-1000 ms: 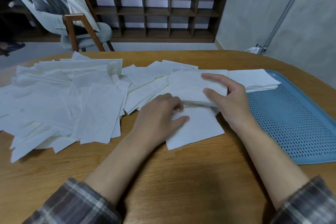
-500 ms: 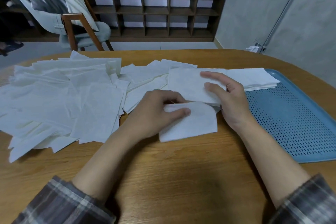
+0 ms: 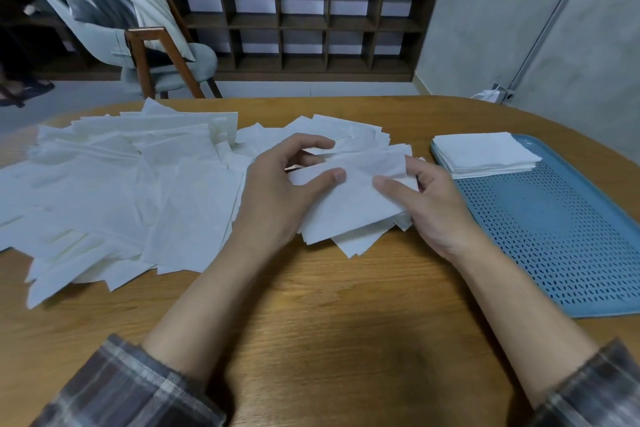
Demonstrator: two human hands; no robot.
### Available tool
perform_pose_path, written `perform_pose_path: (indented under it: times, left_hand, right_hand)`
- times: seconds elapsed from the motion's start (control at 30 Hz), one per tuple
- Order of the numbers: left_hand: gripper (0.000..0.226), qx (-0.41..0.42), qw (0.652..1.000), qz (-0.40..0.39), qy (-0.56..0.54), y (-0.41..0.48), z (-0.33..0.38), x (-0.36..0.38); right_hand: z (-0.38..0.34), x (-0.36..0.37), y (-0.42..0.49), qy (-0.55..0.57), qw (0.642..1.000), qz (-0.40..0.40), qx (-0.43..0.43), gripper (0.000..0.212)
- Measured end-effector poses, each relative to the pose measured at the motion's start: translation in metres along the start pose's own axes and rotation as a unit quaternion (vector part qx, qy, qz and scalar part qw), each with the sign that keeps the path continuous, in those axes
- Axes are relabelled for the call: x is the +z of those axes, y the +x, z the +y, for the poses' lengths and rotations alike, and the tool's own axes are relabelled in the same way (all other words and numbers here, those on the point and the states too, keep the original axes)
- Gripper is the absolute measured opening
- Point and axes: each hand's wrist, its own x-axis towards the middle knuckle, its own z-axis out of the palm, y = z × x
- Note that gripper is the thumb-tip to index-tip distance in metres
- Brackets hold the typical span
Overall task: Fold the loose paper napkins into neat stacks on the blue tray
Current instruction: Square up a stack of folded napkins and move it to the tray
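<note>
Wood-grain table [image 3: 329, 305] fills the near view, with a cubby shelf [image 3: 304, 21], a padded chair [image 3: 166, 62] and a grey wall [image 3: 519, 28] behind. Toward its right edge lies the blue tray [image 3: 554, 236], perforated — one stack of folded napkins [image 3: 485, 152] sits in its far left corner. Loose napkins [image 3: 121, 191] sprawl over the table's left half. Between heap and tray, the left hand [image 3: 277, 198] and right hand [image 3: 436, 208] each pinch a folded napkin [image 3: 356, 198], thumbs on its top face, fingers curled behind — its long axis runs left to right, right end angled slightly away, over a few flat sheets.
</note>
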Motion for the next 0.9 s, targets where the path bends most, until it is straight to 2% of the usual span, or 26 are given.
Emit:
perform_pose_path:
  times: [0.17,0.3,0.5,0.63,0.7,0.8,0.87,0.9]
  left_hand:
    - [0.01,0.03,0.999,-0.006,-0.007,0.0,0.001,0.001]
    - [0.01,0.018,0.999,-0.024,-0.016,0.0,0.002,0.0]
    - [0.012,0.02,1.0,-0.015,-0.006,0.0,0.001,0.001]
    - [0.014,0.049,0.997,0.042,0.042,-0.001,-0.001,0.003]
    - [0.022,0.038,0.994,0.08,0.059,0.001,-0.002,0.003]
    - [0.027,-0.071,0.994,0.033,-0.075,0.001,0.006,0.003]
    - [0.028,-0.125,0.979,-0.024,-0.161,0.0,0.01,0.004]
    - [0.026,-0.125,0.977,-0.036,-0.167,0.0,0.009,0.005]
  right_hand:
    - [-0.002,0.001,0.0,0.021,0.999,-0.033,0.002,0.039]
    - [-0.004,0.002,-0.001,0.016,0.998,-0.053,0.014,0.055]
    - [-0.006,0.006,-0.002,-0.009,0.999,-0.042,-0.01,0.048]
    - [-0.006,0.006,-0.002,0.001,0.999,-0.042,-0.028,0.061]
    - [-0.011,0.004,-0.002,0.082,0.996,-0.038,-0.021,0.069]
    - [-0.018,0.0,-0.003,0.193,0.981,-0.031,0.011,0.075]
    - [-0.015,0.0,-0.002,0.129,0.991,-0.027,-0.001,0.075]
    - [-0.012,0.0,-0.001,0.065,0.998,-0.019,-0.011,0.073]
